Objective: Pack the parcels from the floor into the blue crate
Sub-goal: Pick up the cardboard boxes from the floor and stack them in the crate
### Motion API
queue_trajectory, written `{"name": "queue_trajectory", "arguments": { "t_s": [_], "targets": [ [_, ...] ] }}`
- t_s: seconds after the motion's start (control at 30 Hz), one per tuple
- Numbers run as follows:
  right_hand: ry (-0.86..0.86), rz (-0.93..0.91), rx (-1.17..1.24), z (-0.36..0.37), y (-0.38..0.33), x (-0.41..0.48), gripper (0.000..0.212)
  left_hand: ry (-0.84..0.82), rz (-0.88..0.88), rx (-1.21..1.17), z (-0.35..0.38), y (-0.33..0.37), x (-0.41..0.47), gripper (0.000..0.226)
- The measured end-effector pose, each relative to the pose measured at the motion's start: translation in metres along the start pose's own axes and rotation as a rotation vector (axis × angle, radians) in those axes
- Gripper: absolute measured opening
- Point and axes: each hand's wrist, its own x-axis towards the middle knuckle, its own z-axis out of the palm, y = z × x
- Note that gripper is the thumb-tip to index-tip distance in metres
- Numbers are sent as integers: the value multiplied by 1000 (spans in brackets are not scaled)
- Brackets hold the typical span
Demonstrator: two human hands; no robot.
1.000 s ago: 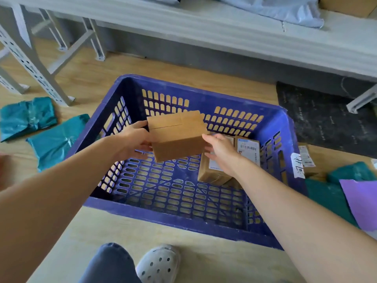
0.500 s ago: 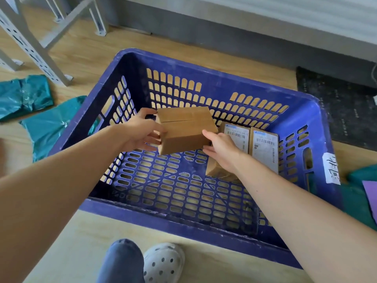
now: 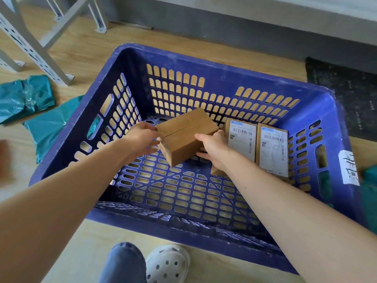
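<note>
A plain brown cardboard box [image 3: 186,135] hangs tilted inside the blue crate [image 3: 334,111], just above its slotted floor. My left hand [image 3: 140,139] grips the box's left end and my right hand [image 3: 212,149] holds its right side with fingers under it. Two labelled cardboard parcels [image 3: 242,139] [image 3: 273,148] lie side by side at the crate's right wall; my right wrist hides part of the nearer one.
Teal plastic mailer bags [image 3: 24,97] [image 3: 53,123] lie on the wood floor left of the crate, and more teal bags [image 3: 369,193] at the right edge. Grey metal shelf legs [image 3: 38,48] stand at the back left. A dark mat [image 3: 346,94] lies behind. My shoe [image 3: 167,264] is below.
Both hands have lowered the brown box deeper into the crate and tilted it. The view has dipped closer over the crate.
</note>
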Motion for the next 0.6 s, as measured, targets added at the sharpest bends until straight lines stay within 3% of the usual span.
{"name": "queue_trajectory", "arguments": {
  "t_s": [0.17,0.3,0.37,0.47,0.6],
  "targets": [
    [-28,-28,-56,-2,5,2,57,-59,17,34,10,-4,-1,51],
    [-37,-88,-222,4,8,-4,66,-136,73,183,31,-1,-2,37],
    [-32,-120,-306,2,10,-6,68,-99,95,248,38,2,0,27],
    [56,-169,-430,-2,12,-11,65,-44,93,295,42,4,2,36],
    [124,-260,-576,-8,16,-20,62,-143,59,301,50,2,2,48]
  ]
}}
